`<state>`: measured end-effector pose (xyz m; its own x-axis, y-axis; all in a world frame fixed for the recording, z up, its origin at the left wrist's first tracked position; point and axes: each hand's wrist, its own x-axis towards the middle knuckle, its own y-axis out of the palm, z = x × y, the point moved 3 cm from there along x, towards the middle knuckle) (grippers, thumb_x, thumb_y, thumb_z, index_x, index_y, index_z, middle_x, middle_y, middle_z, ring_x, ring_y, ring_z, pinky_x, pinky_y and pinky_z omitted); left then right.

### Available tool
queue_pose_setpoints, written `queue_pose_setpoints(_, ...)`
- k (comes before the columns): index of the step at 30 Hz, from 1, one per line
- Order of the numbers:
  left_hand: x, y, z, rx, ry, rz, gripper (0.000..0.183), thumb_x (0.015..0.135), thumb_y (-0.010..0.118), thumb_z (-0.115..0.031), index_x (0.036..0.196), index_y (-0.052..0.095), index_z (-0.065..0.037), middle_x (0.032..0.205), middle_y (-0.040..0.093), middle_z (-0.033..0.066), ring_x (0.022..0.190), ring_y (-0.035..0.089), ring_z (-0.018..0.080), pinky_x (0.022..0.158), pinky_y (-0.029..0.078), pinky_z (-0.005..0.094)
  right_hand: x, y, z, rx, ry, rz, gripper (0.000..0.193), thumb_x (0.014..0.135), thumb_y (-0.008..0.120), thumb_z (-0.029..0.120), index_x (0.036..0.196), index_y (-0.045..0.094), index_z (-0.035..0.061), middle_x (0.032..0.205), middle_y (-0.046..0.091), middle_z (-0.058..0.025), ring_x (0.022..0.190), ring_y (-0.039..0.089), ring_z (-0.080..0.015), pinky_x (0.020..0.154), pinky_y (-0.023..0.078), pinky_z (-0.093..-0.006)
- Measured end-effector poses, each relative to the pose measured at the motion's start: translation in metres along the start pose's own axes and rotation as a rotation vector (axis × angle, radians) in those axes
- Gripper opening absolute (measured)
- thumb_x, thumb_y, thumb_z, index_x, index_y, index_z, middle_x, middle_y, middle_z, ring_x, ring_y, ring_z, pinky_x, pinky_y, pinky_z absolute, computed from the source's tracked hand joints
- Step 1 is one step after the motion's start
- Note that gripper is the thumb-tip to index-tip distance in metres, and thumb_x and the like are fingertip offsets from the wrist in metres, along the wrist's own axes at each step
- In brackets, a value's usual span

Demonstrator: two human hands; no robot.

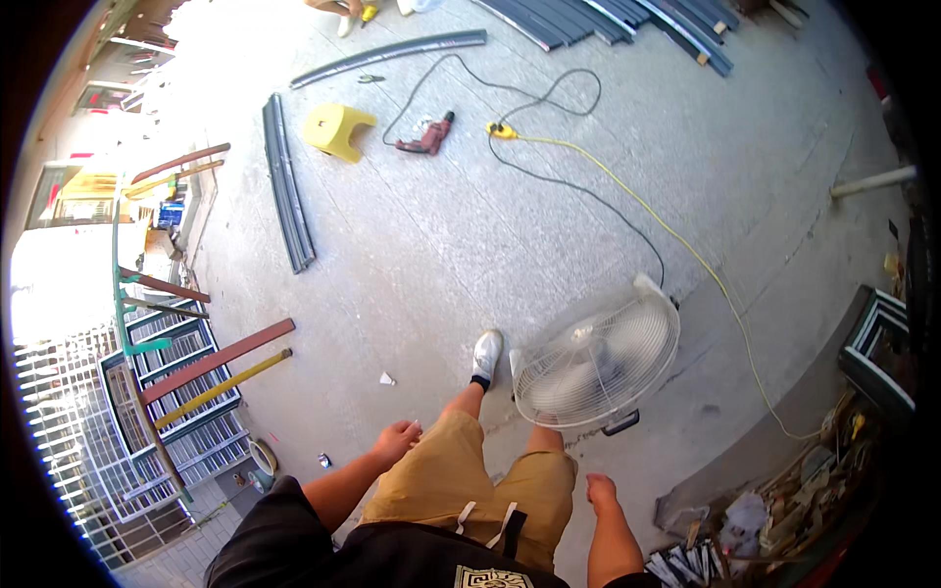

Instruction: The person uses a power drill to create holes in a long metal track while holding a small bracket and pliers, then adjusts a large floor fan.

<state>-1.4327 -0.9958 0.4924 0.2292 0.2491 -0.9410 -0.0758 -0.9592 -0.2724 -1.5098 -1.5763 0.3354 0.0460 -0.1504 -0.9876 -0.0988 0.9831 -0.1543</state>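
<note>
My left hand [396, 443] hangs beside my left thigh, fingers curled closed. A tiny pale spot shows at its fingertips, too small to name. On the other side my right hand [600, 487] hangs low beside my right leg, seen edge-on with its fingers mostly hidden. Just ahead of my legs stands a large floor fan [596, 361] with a round wire cage, nearest to my right leg and touched by neither hand. Its dark cord [608, 201] runs forward to a yellow socket end [502, 130] on a yellow extension cord [676, 230].
A red-brown power drill [428, 137] and yellow stool [338, 131] stand ahead. Dark metal profiles [285, 186] lie at left, more [598, 22] at the far side. Frames and coloured bars [221, 361] lean at left. Scrap [784, 500] is piled at lower right. Another person's foot [345, 24] shows far ahead.
</note>
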Motion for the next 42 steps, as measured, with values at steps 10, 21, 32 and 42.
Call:
queue_pose_setpoints(10,-0.053,-0.097,0.123,0.167,-0.201,-0.172,0.056,0.105,0.064,-0.053,0.118,0.079,-0.001,0.112,0.081,0.0159,0.100,0.078,0.0253,0.087,0.062,0.0419,-0.007,-0.049,-0.008,-0.103,0.025,0.110,0.024,0.109,0.065,0.023,0.126,0.070,0.0079,0.082,0.064,-0.0067,0.064,0.063,-0.0219,0.061,0.060,-0.0394)
queue_pose_setpoints(21,0.058,-0.244,-0.014,-0.134,0.154,-0.147,0.050,0.105,0.067,-0.051,0.098,0.076,-0.003,0.095,0.079,0.0119,0.083,0.077,0.0275,0.074,0.060,0.0428,-0.184,0.161,0.054,-0.305,-0.098,0.012,0.034,0.106,0.065,0.032,0.123,0.076,0.0048,0.091,0.075,-0.0113,0.081,0.072,-0.0258,0.078,0.061,-0.0421)
queue_pose_setpoints(32,0.033,-0.409,0.084,-0.290,-0.186,-0.132,0.044,0.110,0.063,-0.046,0.104,0.072,-0.004,0.096,0.073,0.0070,0.084,0.073,0.0212,0.072,0.058,0.0357,-0.283,0.271,0.266,-0.105,-0.262,0.014,0.032,0.111,0.065,0.034,0.126,0.071,0.0057,0.088,0.069,-0.0047,0.072,0.065,-0.0167,0.071,0.058,-0.0349)
queue_pose_setpoints(42,0.034,-0.495,-0.083,-0.163,-0.062,-0.082,0.043,0.111,0.063,-0.047,0.116,0.073,-0.005,0.107,0.075,0.0053,0.096,0.073,0.0194,0.078,0.056,0.0361,-0.223,0.346,0.303,-0.968,-0.323,0.050,0.030,0.099,0.068,0.030,0.104,0.082,0.0037,0.094,0.081,-0.0183,0.086,0.078,-0.0354,0.078,0.060,-0.0476)
